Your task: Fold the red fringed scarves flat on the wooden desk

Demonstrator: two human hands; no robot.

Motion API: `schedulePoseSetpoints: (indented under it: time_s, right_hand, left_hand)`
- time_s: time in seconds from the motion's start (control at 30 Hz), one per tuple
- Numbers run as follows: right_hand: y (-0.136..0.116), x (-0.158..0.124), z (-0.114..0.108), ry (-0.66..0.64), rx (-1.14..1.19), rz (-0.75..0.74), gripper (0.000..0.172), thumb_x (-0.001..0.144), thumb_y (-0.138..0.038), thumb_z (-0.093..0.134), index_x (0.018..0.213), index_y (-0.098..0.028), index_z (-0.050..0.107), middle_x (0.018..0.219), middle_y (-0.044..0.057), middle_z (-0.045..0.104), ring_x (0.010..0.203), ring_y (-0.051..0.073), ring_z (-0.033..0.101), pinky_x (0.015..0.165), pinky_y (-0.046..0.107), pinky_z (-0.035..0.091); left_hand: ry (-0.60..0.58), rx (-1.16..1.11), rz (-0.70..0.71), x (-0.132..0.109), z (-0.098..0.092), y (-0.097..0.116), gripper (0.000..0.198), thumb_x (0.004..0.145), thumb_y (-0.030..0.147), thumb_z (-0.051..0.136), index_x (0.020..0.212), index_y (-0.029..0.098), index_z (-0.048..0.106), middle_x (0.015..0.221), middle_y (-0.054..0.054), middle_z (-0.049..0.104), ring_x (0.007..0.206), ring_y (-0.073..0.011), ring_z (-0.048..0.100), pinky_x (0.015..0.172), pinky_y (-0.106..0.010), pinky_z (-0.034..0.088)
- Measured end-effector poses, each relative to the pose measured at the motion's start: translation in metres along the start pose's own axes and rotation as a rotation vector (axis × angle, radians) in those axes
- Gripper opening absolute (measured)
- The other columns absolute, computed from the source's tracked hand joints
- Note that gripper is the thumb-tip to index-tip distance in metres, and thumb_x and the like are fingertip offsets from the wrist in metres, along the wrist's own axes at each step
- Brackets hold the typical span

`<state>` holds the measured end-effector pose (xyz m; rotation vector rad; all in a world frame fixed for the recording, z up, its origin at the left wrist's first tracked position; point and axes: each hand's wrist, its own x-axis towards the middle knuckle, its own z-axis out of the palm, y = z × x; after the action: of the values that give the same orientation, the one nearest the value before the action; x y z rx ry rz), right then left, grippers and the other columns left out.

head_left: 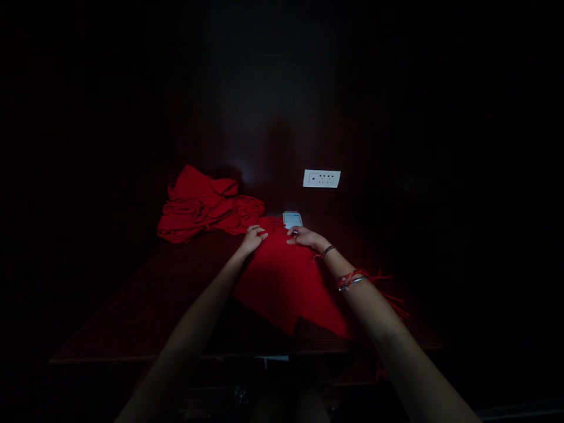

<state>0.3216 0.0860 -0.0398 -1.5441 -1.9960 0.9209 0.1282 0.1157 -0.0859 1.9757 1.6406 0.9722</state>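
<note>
A red cloth (286,282) with fringed strands at its right side lies spread over the dark table (145,311). At its far left edge, my left hand (254,239) pinches the fabric between thumb and fingers. My right hand (304,236) rests at the cloth's far right part, fingers apart and bent over the fabric, just in front of a lit phone (292,220). Behind and left of my left hand is a crumpled heap of red cloth (194,205), which reaches the far end of the spread piece.
A white socket panel (322,178) is on the dark wall behind the table. The table's front edge runs across the lower part of the view, with a small pale object (275,358) under it. The surroundings are very dark.
</note>
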Motion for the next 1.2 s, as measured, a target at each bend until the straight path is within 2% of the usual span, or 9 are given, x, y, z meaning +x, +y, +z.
schedulePoseSetpoints:
  time_s: [0.2, 0.3, 0.37, 0.47, 0.63, 0.8, 0.97, 1.07, 1.2]
  right_hand:
    - [0.018, -0.009, 0.012, 0.087, -0.245, -0.083, 0.035, 0.073, -0.011, 0.048, 0.107, -0.018, 0.045, 0.11, 0.007, 0.05, 0.101, 0.016, 0.044, 0.086, 0.026, 0.03]
    - [0.02, -0.016, 0.014, 0.189, -0.403, -0.196, 0.033, 0.08, -0.015, 0.038, 0.113, -0.019, 0.04, 0.112, 0.007, 0.047, 0.101, 0.014, 0.043, 0.085, 0.023, 0.031]
    - [0.021, -0.02, 0.015, 0.24, -0.543, -0.192, 0.032, 0.082, -0.019, 0.033, 0.114, -0.02, 0.039, 0.111, 0.008, 0.047, 0.098, 0.015, 0.045, 0.082, 0.025, 0.033]
    - [0.021, -0.028, 0.02, 0.256, -0.661, -0.095, 0.031, 0.084, -0.024, 0.028, 0.111, -0.02, 0.043, 0.108, 0.01, 0.047, 0.097, 0.02, 0.044, 0.08, 0.031, 0.034]
    - [0.018, -0.047, 0.03, 0.384, -0.686, -0.143, 0.04, 0.083, -0.035, 0.028, 0.119, -0.019, 0.036, 0.119, 0.012, 0.037, 0.108, 0.023, 0.032, 0.086, 0.037, 0.028]
    - [0.032, -0.068, 0.033, 0.112, -0.664, -0.164, 0.052, 0.08, -0.049, 0.025, 0.126, -0.024, 0.025, 0.132, 0.009, 0.024, 0.119, 0.025, 0.019, 0.092, 0.047, 0.017]
    - [0.057, -0.079, 0.008, 0.144, -0.59, 0.08, 0.061, 0.078, -0.054, 0.023, 0.128, -0.02, 0.019, 0.133, 0.012, 0.02, 0.12, 0.026, 0.017, 0.09, 0.049, 0.02]
    - [0.068, -0.09, -0.005, 0.071, -0.609, 0.159, 0.062, 0.078, -0.052, 0.027, 0.129, -0.017, 0.02, 0.133, 0.012, 0.021, 0.121, 0.025, 0.017, 0.093, 0.045, 0.019]
    - [0.068, -0.115, -0.003, 0.038, -0.657, 0.192, 0.057, 0.082, -0.047, 0.021, 0.129, -0.015, 0.02, 0.135, 0.008, 0.016, 0.123, 0.022, 0.012, 0.096, 0.041, 0.014]
  left_hand:
    - [-0.017, 0.074, -0.113, -0.016, -0.014, -0.003, 0.036, 0.069, 0.028, 0.052, 0.101, 0.013, 0.05, 0.107, -0.012, 0.047, 0.104, -0.0236, 0.04, 0.088, -0.033, 0.029]
    - [-0.047, 0.113, -0.024, -0.039, -0.03, -0.001, 0.051, 0.071, 0.045, 0.045, 0.114, 0.017, 0.041, 0.114, -0.012, 0.042, 0.107, -0.0239, 0.037, 0.09, -0.034, 0.028]
    - [-0.14, 0.173, 0.051, -0.061, -0.035, -0.001, 0.06, 0.068, 0.054, 0.043, 0.118, 0.02, 0.038, 0.12, -0.011, 0.038, 0.111, -0.0251, 0.034, 0.09, -0.035, 0.027]
    - [-0.272, 0.302, 0.03, -0.093, -0.03, -0.007, 0.068, 0.064, 0.061, 0.044, 0.12, 0.024, 0.036, 0.127, -0.012, 0.031, 0.116, -0.0308, 0.026, 0.091, -0.043, 0.022]
    - [-0.232, 0.383, 0.018, -0.112, -0.017, -0.016, 0.056, 0.074, 0.055, 0.034, 0.123, 0.028, 0.032, 0.131, -0.01, 0.027, 0.121, -0.0301, 0.016, 0.092, -0.049, 0.014]
    - [-0.142, 0.421, -0.005, -0.11, -0.017, -0.014, 0.05, 0.08, 0.047, 0.027, 0.124, 0.023, 0.031, 0.129, -0.012, 0.029, 0.119, -0.0275, 0.021, 0.092, -0.046, 0.018]
    - [-0.108, 0.466, 0.0, -0.112, -0.019, -0.013, 0.047, 0.08, 0.045, 0.03, 0.12, 0.022, 0.038, 0.128, -0.011, 0.031, 0.119, -0.0275, 0.022, 0.092, -0.044, 0.02]
    - [-0.119, 0.452, 0.053, -0.113, -0.02, -0.008, 0.048, 0.081, 0.044, 0.028, 0.124, 0.021, 0.031, 0.131, -0.009, 0.028, 0.121, -0.0259, 0.019, 0.092, -0.045, 0.02]
    - [-0.244, 0.396, 0.183, -0.112, -0.015, 0.0, 0.05, 0.081, 0.044, 0.028, 0.127, 0.025, 0.025, 0.133, -0.005, 0.024, 0.122, -0.0257, 0.015, 0.093, -0.049, 0.015]
